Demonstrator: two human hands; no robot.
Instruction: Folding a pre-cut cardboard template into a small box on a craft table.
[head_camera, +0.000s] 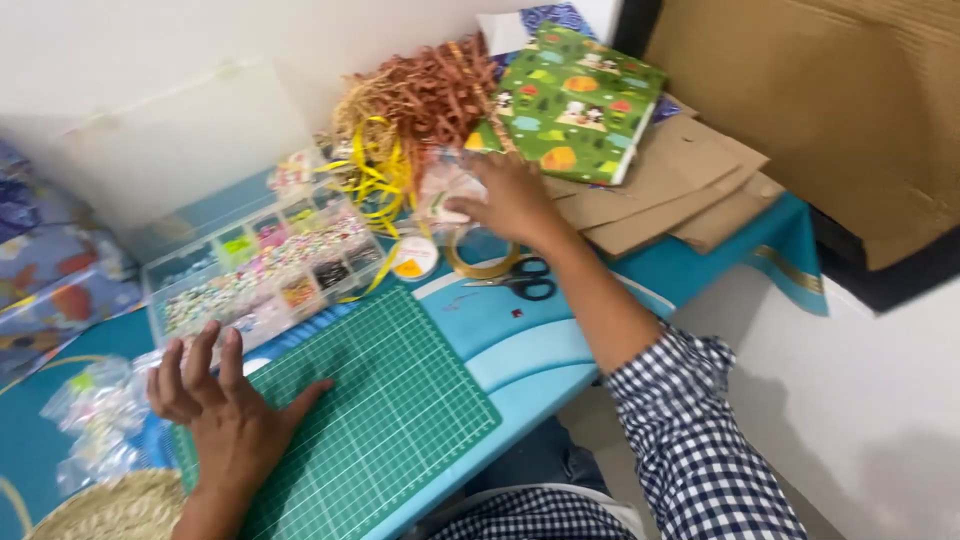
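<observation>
Small clear packet (447, 190), at 12 o'clock on the table, just below the tangle of brown and yellow paper shreds (415, 120). Your right hand (512, 195) is stretched out to it, fingers spread and touching the packet's right edge; whether they have closed on it, you cannot tell from here — blurred.

Just at 6 o'clock of that hand: a roll of clear tape (480, 262), black-handled scissors (520, 280) touching it, and a small round white spool (413, 257) to 9 o'clock of the roll.

Your left hand (228, 405) lies flat, fingers apart, holding nothing, pressed on the near-left corner of the green cutting mat (390, 410). Bead organiser box (265, 270), lid up, sits at 11 o'clock of the mat.

Judgement: you are at the fetching step, reaching for material while steadying the mat. The next move would call for a clean pinch on the packet alone, lifting it clear of the loose shreds without dragging them.

A green patterned wrapped book (570, 100) rests on cardboard sheets (680, 190) at 1 o'clock.
</observation>
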